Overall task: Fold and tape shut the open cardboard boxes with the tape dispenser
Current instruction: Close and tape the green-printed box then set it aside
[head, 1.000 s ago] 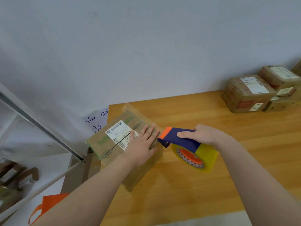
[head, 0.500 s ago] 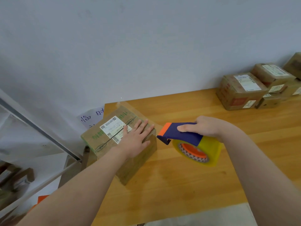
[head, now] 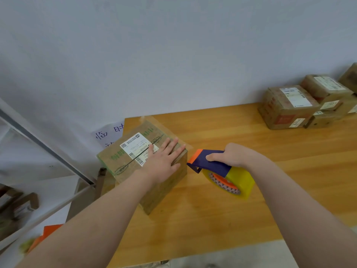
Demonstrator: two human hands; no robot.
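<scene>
A closed cardboard box [head: 123, 157] with a white shipping label and green print stands at the wooden table's left corner. My left hand [head: 164, 161] lies flat on its top, fingers straight and spread over the right end of the seam. Just right of the box, my right hand [head: 235, 154] grips the blue and orange tape dispenser [head: 212, 164], which carries a yellowish tape roll [head: 231, 181]. The dispenser's orange nose hangs a little off the box's right edge, above the table.
Several taped cardboard boxes [head: 289, 107] are stacked against the wall at the table's [head: 222, 209] far right. A paper note [head: 108, 135] hangs on the wall behind the box. Left of the table lie a metal rail [head: 44, 147], an orange bag [head: 46, 235] and more cartons [head: 17, 206].
The dispenser has drawn back a little to the right of the box. My left hand stays flat on the box top. The view has shifted left slightly.
</scene>
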